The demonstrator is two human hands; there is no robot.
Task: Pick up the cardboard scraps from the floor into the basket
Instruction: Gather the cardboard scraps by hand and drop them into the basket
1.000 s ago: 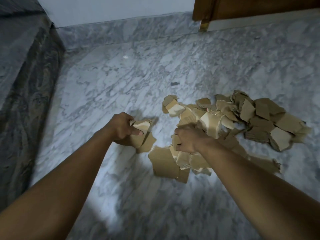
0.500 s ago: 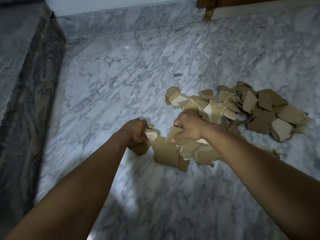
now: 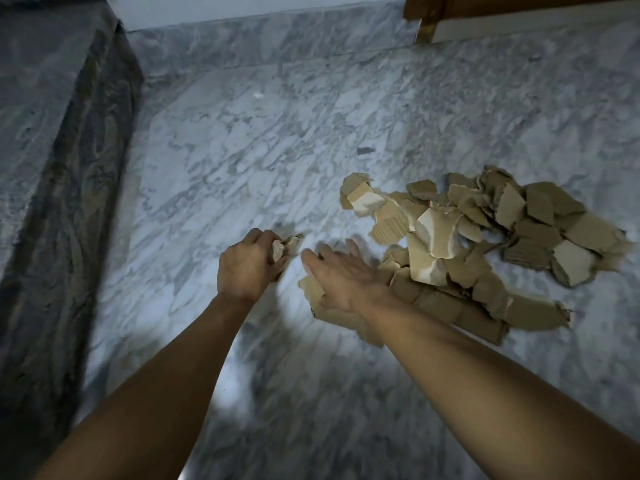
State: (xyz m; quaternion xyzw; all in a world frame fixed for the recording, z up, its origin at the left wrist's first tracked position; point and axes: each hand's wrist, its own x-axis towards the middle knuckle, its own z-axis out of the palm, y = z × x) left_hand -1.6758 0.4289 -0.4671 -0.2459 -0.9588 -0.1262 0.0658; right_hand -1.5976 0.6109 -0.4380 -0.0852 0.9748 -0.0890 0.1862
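A heap of torn brown cardboard scraps (image 3: 485, 237) lies on the marble floor, right of centre. My left hand (image 3: 247, 265) is closed around a few small scraps, whose pale edges stick out past the fingers. My right hand (image 3: 341, 275) is open, fingers spread flat, just over the near left edge of the heap, with larger scraps (image 3: 332, 315) showing under the palm and wrist. The two hands are a short gap apart. No basket is in view.
A dark marble step or ledge (image 3: 59, 188) runs along the left side. A wooden door frame (image 3: 420, 19) stands at the top right, with a white wall and marble skirting (image 3: 270, 36) behind. Bare marble floor (image 3: 242, 150) stretches beyond the hands.
My right hand has let go of the scraps it gripped and spread open over the heap's edge. My left hand keeps its scraps and has shifted slightly away.
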